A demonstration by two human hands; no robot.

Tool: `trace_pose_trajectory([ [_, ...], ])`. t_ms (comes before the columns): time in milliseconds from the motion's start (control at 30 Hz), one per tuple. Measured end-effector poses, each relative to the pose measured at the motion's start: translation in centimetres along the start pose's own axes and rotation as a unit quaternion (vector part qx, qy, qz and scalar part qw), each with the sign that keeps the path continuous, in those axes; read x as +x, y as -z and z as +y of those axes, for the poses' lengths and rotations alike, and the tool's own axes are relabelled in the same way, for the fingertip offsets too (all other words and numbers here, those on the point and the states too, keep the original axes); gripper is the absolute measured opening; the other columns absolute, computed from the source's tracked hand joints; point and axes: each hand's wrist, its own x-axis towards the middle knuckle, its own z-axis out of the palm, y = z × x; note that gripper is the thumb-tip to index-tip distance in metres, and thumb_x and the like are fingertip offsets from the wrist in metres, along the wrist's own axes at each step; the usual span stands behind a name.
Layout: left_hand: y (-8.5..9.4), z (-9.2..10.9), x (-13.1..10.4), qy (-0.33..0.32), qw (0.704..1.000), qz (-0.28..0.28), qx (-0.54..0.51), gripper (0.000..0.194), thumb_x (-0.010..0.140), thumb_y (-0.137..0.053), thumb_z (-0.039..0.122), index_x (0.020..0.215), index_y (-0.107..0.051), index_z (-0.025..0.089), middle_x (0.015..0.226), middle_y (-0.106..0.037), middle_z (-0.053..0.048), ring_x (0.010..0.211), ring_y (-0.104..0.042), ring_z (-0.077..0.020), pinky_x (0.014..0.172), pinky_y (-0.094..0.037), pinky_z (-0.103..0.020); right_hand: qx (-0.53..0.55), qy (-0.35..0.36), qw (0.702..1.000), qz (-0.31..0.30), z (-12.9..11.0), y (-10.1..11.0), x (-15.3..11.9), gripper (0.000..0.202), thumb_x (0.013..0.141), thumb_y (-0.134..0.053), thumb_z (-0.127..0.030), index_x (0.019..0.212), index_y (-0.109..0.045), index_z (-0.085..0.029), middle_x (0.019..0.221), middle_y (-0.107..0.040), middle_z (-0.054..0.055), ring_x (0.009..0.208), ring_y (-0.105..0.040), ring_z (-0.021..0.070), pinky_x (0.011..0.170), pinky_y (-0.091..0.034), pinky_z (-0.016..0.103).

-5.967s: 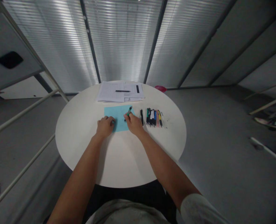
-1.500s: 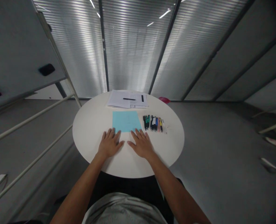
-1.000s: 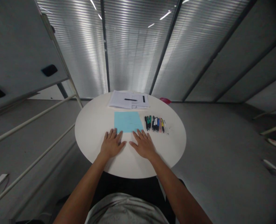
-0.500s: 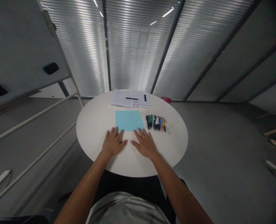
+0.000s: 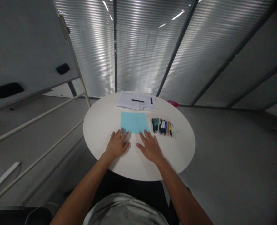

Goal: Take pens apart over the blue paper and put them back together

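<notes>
A light blue sheet of paper [image 5: 135, 121] lies flat on the round white table [image 5: 101, 125], with faint marks on it. My left hand [image 5: 117, 144] rests palm down at its near left corner, fingers spread and fingertips at the paper's edge. At the near right corner my right hand [image 5: 151, 147] lies the same way, also spread, its fingertips touching the sheet's edge. Neither hand holds anything. Just right of the paper, a row of several pens [image 5: 163, 127] lies side by side, with black, green, white, blue, pink and yellow parts.
Behind the blue sheet sits a stack of white papers [image 5: 125, 100] with a black pen [image 5: 137, 100] on top. A whiteboard on a metal frame [image 5: 78, 72] stands to the left. Beyond the table is a wall with blinds [image 5: 140, 62]; something pink [image 5: 173, 103] shows past the far edge.
The whole view has shifted, so the table and hands appear slightly further right and lower. Both hands stay flat at the blue paper's near edge.
</notes>
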Motion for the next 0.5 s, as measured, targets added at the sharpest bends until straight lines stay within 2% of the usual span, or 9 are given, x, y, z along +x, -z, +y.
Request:
trace_pose_trajectory([
  [133, 1.1, 0.4, -1.3, -0.016, 0.998, 0.056, -0.033, 0.045, 0.087, -0.049, 0.022, 0.132, -0.052, 0.019, 0.138, -0.049, -0.015, 0.126, -0.045, -0.0283, 0.103, -0.035, -0.049, 0.011, 0.013, 0.999, 0.044, 0.3, -0.3, -0.2, 0.064, 0.094, -0.033, -0.057, 0.148, -0.032, -0.024, 0.158, -0.021, 0.009, 0.145, -0.017, 0.03, 0.113, -0.022, 0.052],
  [233, 2.5, 0.8, -4.1, -0.019, 0.994, 0.083, -0.072, 0.033, 0.086, -0.049, 0.017, 0.117, -0.061, 0.018, 0.116, -0.062, -0.013, 0.106, -0.055, -0.0249, 0.091, -0.043, -0.044, 0.033, 0.027, 0.995, 0.088, 0.6, -0.5, -0.4, 0.053, 0.095, -0.039, -0.046, 0.141, -0.043, -0.022, 0.153, -0.032, 0.011, 0.142, -0.023, 0.0291, 0.111, -0.027, 0.05],
  [367, 4.7, 0.1, -10.7, 0.001, 0.99, 0.1, -0.102, 0.023, 0.087, -0.046, 0.016, 0.101, -0.064, 0.019, 0.094, -0.065, -0.009, 0.09, -0.057, -0.0214, 0.08, -0.044, -0.039, 0.086, 0.05, 0.985, 0.142, 0.9, -0.4, -0.5, 0.038, 0.093, -0.045, -0.033, 0.126, -0.058, -0.021, 0.139, -0.048, 0.012, 0.132, -0.039, 0.0276, 0.107, -0.034, 0.05],
  [433, 5.7, -1.4, -14.7, 0.017, 0.991, 0.095, -0.095, 0.023, 0.087, -0.046, 0.015, 0.099, -0.064, 0.019, 0.089, -0.065, -0.008, 0.084, -0.056, -0.0201, 0.078, -0.043, -0.038, 0.12, 0.068, 0.977, 0.162, 0.8, 0.0, -0.5, 0.032, 0.091, -0.047, -0.029, 0.119, -0.062, -0.021, 0.13, -0.055, 0.011, 0.124, -0.046, 0.0266, 0.104, -0.037, 0.05],
  [500, 6.3, -4.1, -19.1, 0.041, 0.993, 0.081, -0.069, 0.022, 0.086, -0.046, 0.016, 0.097, -0.065, 0.019, 0.081, -0.064, -0.007, 0.077, -0.056, -0.0189, 0.075, -0.043, -0.036, 0.166, 0.092, 0.965, 0.182, 0.3, 0.7, -0.9, 0.027, 0.09, -0.048, -0.025, 0.111, -0.065, -0.021, 0.12, -0.06, 0.011, 0.116, -0.052, 0.0249, 0.101, -0.041, 0.048],
])
